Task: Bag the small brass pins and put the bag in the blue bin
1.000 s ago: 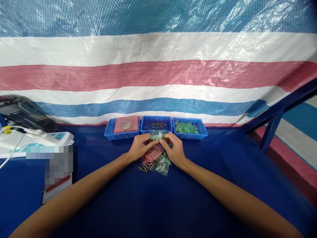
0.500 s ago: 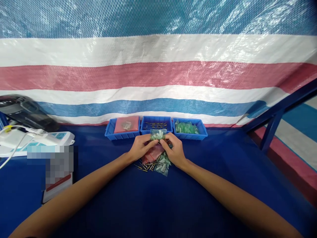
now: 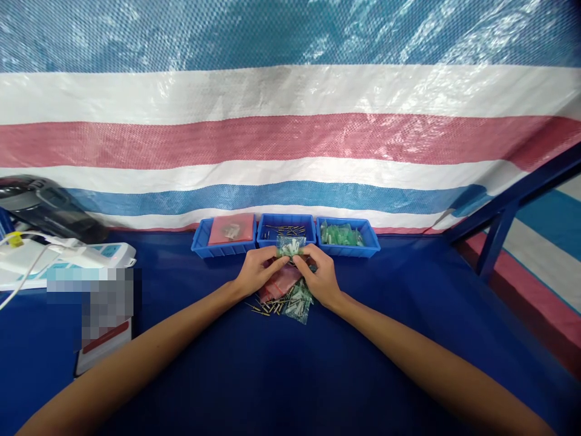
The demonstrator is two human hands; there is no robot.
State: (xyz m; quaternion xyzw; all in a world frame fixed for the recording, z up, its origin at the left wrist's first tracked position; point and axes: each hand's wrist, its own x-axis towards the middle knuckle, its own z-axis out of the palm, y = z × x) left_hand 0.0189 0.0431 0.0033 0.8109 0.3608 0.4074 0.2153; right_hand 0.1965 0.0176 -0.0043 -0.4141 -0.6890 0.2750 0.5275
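Note:
Between my two hands is a small clear plastic bag (image 3: pixel 291 245) with whitish pieces inside. My left hand (image 3: pixel 258 270) pinches its left side, and my right hand (image 3: pixel 320 275) pinches the right side. Below them on the table lie a pink plastic bag (image 3: pixel 279 283), a second clear bag (image 3: pixel 298 302) of pale pieces, and several loose metal rivets (image 3: pixel 265 308). The fingers partly cover the pile.
Three blue bins stand behind my hands: the left bin (image 3: pixel 200 247) holds a pink bag, the middle bin (image 3: pixel 263 238) metal rivets, the right bin (image 3: pixel 370 247) greenish bags. A power strip (image 3: pixel 113 253), dark bottle (image 3: pixel 59 206) and phone-like object (image 3: pixel 106 354) lie left.
Both hands keep their pinch on the small clear bag in nearly the same place. The view has shifted very slightly; the pile and bins look the same.

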